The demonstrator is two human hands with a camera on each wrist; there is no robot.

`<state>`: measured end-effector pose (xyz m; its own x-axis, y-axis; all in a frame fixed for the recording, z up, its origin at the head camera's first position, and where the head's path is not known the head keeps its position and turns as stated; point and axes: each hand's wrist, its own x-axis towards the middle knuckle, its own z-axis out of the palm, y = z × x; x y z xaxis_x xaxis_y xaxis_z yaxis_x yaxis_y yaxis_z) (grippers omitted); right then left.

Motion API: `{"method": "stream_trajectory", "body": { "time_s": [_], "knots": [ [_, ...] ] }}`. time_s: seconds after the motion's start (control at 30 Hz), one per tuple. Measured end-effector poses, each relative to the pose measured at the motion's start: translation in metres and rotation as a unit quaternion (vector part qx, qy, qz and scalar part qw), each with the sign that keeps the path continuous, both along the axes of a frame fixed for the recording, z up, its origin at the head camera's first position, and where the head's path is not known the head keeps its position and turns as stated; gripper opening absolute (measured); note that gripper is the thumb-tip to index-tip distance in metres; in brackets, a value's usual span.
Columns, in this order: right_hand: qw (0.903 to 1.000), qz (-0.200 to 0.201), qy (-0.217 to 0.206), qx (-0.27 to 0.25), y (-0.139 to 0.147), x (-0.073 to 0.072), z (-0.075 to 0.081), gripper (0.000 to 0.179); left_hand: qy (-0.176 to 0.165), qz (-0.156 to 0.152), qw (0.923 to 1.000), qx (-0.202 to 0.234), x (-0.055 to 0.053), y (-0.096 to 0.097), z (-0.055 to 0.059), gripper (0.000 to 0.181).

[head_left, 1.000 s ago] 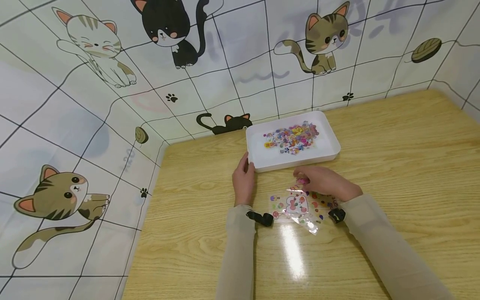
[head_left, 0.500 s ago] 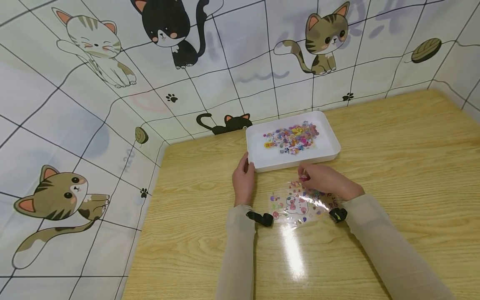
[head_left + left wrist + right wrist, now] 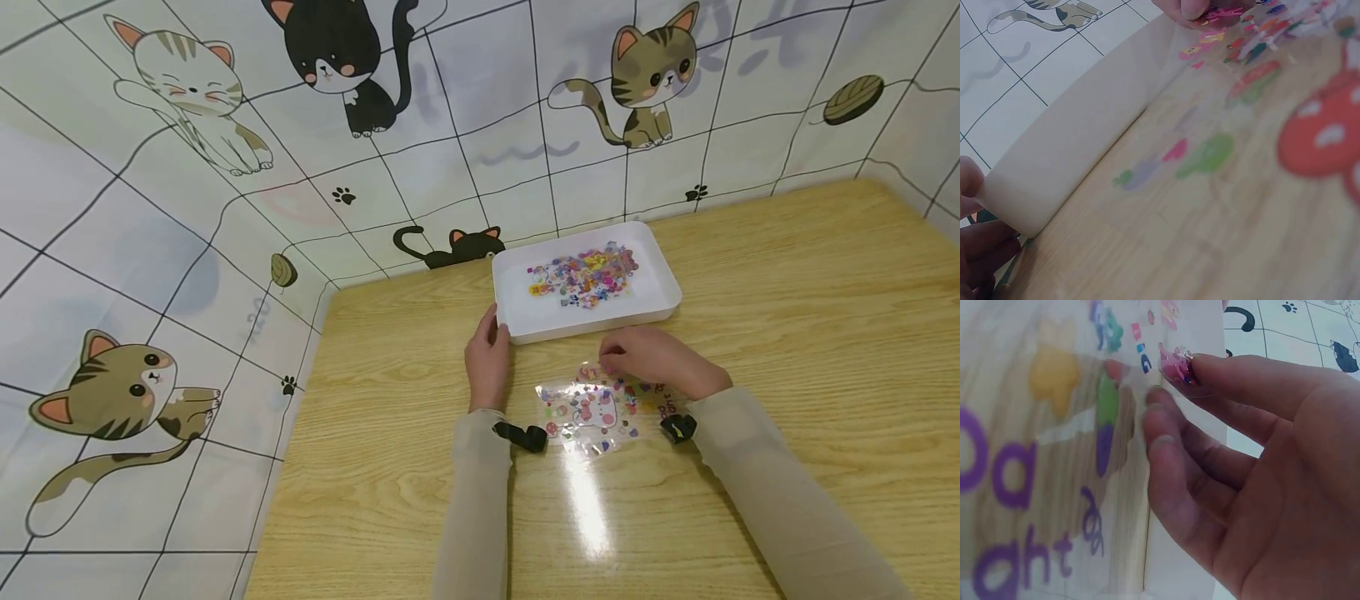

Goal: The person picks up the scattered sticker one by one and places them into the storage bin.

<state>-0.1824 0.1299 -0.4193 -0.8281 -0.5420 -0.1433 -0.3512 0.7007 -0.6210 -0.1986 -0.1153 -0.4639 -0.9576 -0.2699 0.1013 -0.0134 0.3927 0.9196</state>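
A white tray (image 3: pixel 528 325) holds a loose pile of small colourful stickers (image 3: pixel 592 271). My left hand (image 3: pixel 487 367) grips its near left corner, and in the left wrist view the fingers curl at the end of the tray wall (image 3: pixel 1079 131). In front of the tray, a clear sticker sheet (image 3: pixel 577 437) lies over the table, printed with a cartoon face, small coloured pictures and letters. My right hand (image 3: pixel 658 360) pinches the sheet's far edge between thumb and index finger. In the right wrist view a pink sticker (image 3: pixel 1177 364) shows at those fingertips.
The wooden table (image 3: pixel 375 467) reflects a bright strip of light near its front. White walls (image 3: pixel 495 75) with cartoon cats and grid lines rise behind and to the left. A black camera strap (image 3: pixel 525 436) is on each wrist.
My right hand has shifted slightly right, still pinching the sheet. The sheet's shiny near corner has drawn back and the glare on it has changed. My left hand and the tray stay put.
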Motion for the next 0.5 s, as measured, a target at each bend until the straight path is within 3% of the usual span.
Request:
{"method": "stream_trajectory", "body": {
  "time_s": [0.5],
  "knots": [
    [0.9978, 0.003, 0.060, -0.028, 0.0018, -0.0012, 0.0046, 0.014, -0.001, -0.005, 1.0000, 0.002, -0.0018, -0.0011, -0.0027, 0.039]
  ]
}}
